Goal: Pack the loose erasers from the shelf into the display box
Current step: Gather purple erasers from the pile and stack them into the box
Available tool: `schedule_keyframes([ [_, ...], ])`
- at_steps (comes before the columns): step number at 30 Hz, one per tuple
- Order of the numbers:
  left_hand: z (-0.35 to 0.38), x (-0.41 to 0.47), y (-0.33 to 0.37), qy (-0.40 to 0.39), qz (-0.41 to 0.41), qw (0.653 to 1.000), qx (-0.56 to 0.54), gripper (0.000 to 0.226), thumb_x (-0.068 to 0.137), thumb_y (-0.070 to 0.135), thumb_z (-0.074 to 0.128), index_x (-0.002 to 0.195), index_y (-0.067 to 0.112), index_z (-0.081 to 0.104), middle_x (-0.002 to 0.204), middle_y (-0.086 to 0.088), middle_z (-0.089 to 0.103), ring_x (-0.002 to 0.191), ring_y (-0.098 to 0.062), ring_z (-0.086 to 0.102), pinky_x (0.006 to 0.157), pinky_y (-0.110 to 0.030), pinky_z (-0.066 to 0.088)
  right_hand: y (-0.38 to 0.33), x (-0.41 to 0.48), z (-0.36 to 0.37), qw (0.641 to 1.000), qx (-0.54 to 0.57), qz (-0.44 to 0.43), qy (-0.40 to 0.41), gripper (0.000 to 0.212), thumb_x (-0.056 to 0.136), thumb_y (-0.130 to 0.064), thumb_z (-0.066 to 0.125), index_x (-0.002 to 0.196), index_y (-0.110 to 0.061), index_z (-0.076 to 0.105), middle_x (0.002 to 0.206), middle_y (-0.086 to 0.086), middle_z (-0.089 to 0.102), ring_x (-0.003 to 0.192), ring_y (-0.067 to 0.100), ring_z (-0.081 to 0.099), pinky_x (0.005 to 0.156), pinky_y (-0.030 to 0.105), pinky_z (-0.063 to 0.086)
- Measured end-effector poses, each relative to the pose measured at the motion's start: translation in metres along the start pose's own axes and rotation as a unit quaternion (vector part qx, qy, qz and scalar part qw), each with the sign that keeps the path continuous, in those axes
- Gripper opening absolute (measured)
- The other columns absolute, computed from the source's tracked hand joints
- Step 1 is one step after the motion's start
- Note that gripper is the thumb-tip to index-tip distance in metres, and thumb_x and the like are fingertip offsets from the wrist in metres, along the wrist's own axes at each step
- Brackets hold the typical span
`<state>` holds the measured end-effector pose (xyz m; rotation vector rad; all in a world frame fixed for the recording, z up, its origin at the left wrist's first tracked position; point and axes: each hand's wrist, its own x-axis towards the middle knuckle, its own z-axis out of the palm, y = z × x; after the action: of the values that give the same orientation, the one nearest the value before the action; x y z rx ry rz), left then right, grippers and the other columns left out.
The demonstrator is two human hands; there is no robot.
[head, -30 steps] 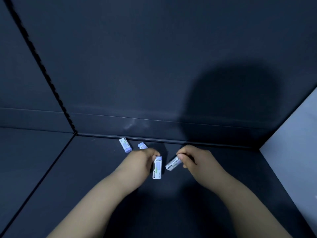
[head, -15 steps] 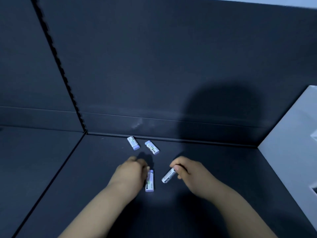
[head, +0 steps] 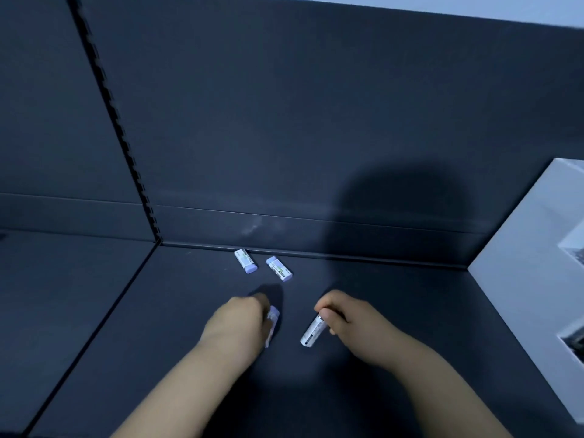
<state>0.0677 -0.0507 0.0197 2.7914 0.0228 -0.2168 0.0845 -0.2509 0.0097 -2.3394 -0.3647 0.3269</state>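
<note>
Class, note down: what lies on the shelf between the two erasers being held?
Nothing. The head view shows bare shelf between the left eraser, in the left hand, and the right eraser, in the right hand.

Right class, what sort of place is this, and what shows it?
Probably a shop's display shelving: a dark shelf, a slotted upright strip behind it, and small wrapped erasers lying loose.

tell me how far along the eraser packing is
Done: no eraser shows as packed yet. In hand: the left hand grips a half-hidden eraser; the right hand pinches a white-sleeved eraser. Left: the back-left eraser and back-right eraser lie loose on the shelf by the back wall.
</note>
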Motion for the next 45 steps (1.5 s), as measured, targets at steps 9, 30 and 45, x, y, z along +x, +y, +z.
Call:
schedule_keyframes([
  [9, -0.006, -0.007, -0.018, -0.036, 0.070, 0.994, 0.077, 0.041, 0.088, 0.052, 0.050, 0.126, 0.036, 0.047, 0.135, 0.008, 0.044, 0.127, -0.016, 0.038, 0.098, -0.035, 0.028, -0.010, 0.023, 0.025, 0.986, -0.160, -0.041, 0.033, 0.027, 0.092, -0.041, 0.050, 0.110, -0.023, 0.060, 0.111, -0.005, 0.052, 0.102, 0.013, 0.052, 0.088, 0.028, 0.044],
  [30, -0.020, -0.004, -0.075, 0.011, 0.243, 0.963, -0.112, 0.077, 0.057, 0.057, 0.077, 0.125, 0.033, 0.051, 0.110, 0.037, 0.034, 0.111, 0.007, 0.034, 0.094, -0.002, 0.023, -0.066, 0.009, 0.045, 0.987, -0.127, -0.088, 0.052, 0.063, 0.062, -0.052, 0.076, 0.117, -0.034, 0.050, 0.117, -0.023, 0.040, 0.112, -0.003, 0.033, 0.096, 0.015, 0.030],
  [45, -0.098, -0.024, -0.254, 0.064, 0.275, 0.958, -0.047, 0.082, 0.052, 0.079, 0.049, 0.122, 0.036, 0.054, 0.115, 0.029, 0.045, 0.105, 0.006, 0.038, 0.092, -0.015, 0.025, -0.213, 0.044, 0.166, 0.986, -0.107, -0.086, 0.096, 0.071, 0.067, -0.053, 0.074, 0.128, -0.036, 0.043, 0.114, -0.026, 0.032, 0.112, -0.006, 0.029, 0.096, 0.013, 0.027],
])
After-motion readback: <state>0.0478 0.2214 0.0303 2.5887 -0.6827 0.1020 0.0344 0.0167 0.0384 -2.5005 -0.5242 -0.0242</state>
